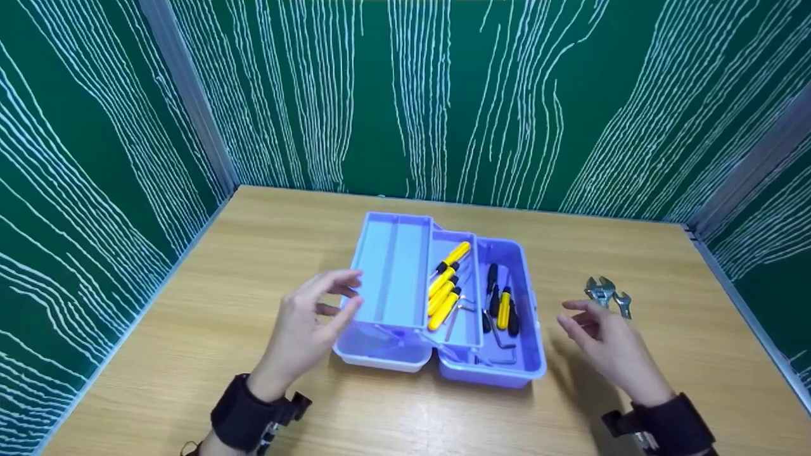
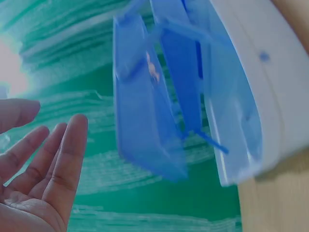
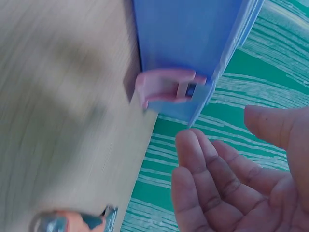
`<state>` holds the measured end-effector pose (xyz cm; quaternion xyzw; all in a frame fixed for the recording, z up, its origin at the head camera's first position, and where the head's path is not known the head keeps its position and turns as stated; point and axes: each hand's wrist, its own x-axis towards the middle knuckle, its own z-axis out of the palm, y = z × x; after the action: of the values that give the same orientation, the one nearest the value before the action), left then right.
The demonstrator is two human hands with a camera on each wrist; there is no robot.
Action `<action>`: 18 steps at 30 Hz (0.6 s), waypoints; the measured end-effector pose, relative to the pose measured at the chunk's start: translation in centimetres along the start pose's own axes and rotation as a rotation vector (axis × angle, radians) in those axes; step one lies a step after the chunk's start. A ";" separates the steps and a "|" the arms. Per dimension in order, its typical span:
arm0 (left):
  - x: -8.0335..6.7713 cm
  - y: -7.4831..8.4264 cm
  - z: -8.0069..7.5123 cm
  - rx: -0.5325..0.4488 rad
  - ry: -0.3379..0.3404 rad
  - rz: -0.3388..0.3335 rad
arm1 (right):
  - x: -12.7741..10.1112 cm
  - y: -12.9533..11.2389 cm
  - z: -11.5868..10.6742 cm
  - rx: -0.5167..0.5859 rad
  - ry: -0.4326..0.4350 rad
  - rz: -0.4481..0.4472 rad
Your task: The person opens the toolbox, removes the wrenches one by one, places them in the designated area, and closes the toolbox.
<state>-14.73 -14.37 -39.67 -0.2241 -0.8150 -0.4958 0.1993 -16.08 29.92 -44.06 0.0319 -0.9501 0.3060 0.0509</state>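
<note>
A purple toolbox (image 1: 491,378) stands unfolded on the table, its trays spread out to the left. Beside the upper left tray (image 1: 389,269), my left hand (image 1: 310,323) hovers with loosely bent fingers and holds nothing. Several yellow-handled screwdrivers (image 1: 443,308) lie in the middle tray. Black-handled screwdrivers (image 1: 493,278), one yellow-handled screwdriver (image 1: 504,309) and hex keys (image 1: 500,335) are in the right compartment. My right hand (image 1: 608,348), holding nothing, is in the air right of the box, just in front of adjustable wrenches (image 1: 600,289). The right wrist view shows a pink latch (image 3: 166,86) on the box's side.
The wooden table (image 1: 279,234) is bounded by green walls (image 1: 367,95) with white wavy lines at the back and both sides. A smaller wrench (image 1: 623,304) lies by the other wrenches, partly behind my right hand.
</note>
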 end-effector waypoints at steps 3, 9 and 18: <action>0.4 -1.1 -0.6 0.023 0.044 -0.059 | 0.2 -0.6 0.6 0.020 -0.004 -0.022; 1.1 -3.7 -1.4 0.016 0.045 -0.237 | 0.6 -1.2 1.9 0.053 -0.030 -0.010; 1.4 -9.0 -1.7 -0.063 -0.057 -0.491 | 0.7 -1.5 3.3 0.081 -0.046 0.011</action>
<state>-20.76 -19.29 -44.62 -0.0393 -0.8346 -0.5478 0.0426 -16.91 26.75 -45.79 0.0359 -0.9380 0.3438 0.0262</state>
